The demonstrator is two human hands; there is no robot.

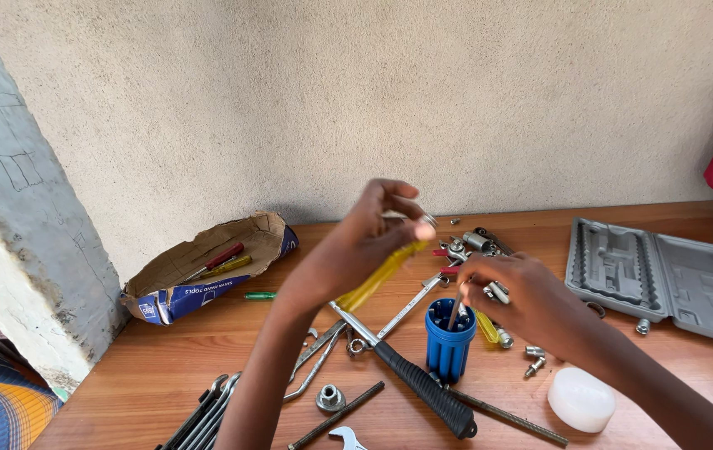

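Left hand (381,218): was raised above the worktop (165,367), fingers closed round the yellow-handled screwdriver (380,277), tips pinching a small metal piece at its upper end.
Right hand (516,293): was curled over the blue bit holder (448,337), fingertips nipping a thin bit standing in it.
Doing it well: a straight, upright lift of the bit seemed wisest, so the holder stayed standing.
Nearby: black-handled ratchet (423,387), white round lid (581,398), open grey tool case (665,271).

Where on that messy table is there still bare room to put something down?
Bare wood shows between the torn cardboard box and the wrenches at the front left, and along the back edge between the scattered sockets and the grey tool case. The middle is crowded around the blue bit holder, ratchet handle and both hands.
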